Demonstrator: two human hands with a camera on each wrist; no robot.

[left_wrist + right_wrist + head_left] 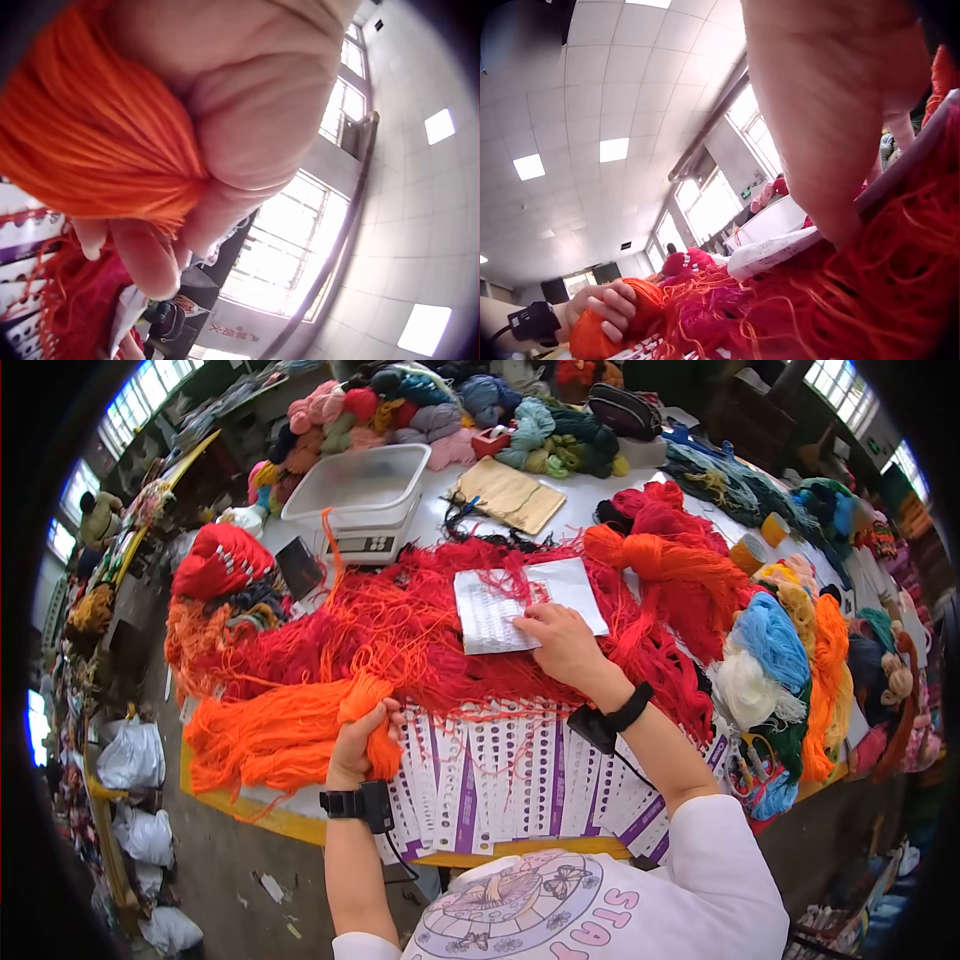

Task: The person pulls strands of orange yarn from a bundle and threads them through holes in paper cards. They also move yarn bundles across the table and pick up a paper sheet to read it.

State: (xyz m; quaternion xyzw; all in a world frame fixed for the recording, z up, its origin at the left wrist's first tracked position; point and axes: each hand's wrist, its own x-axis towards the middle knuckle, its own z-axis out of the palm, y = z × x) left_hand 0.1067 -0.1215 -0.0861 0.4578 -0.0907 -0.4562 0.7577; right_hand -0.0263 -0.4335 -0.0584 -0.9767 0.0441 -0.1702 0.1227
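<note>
My left hand (362, 740) grips a thick hank of bright orange yarn (270, 725) near its right end. In the left wrist view the fingers curl around the bunched orange strands (105, 142). A white printed sheet (490, 610) lies on a wide heap of tangled red yarn (400, 600). My right hand (568, 648) rests over the sheet's lower part, its fingertips touching the paper beside a red strand. The right wrist view shows the sheet's edge (776, 253) next to the thumb side, with red strands below; the other fingers are mostly hidden there.
Shade cards with purple bands (480, 780) line the table's front edge. A scale with a white tub (355, 485) stands behind the heap, beside a tan envelope (508, 495). Skeins of many colours fill the back; blue yarn (770, 640) and scissors (757, 755) lie at right.
</note>
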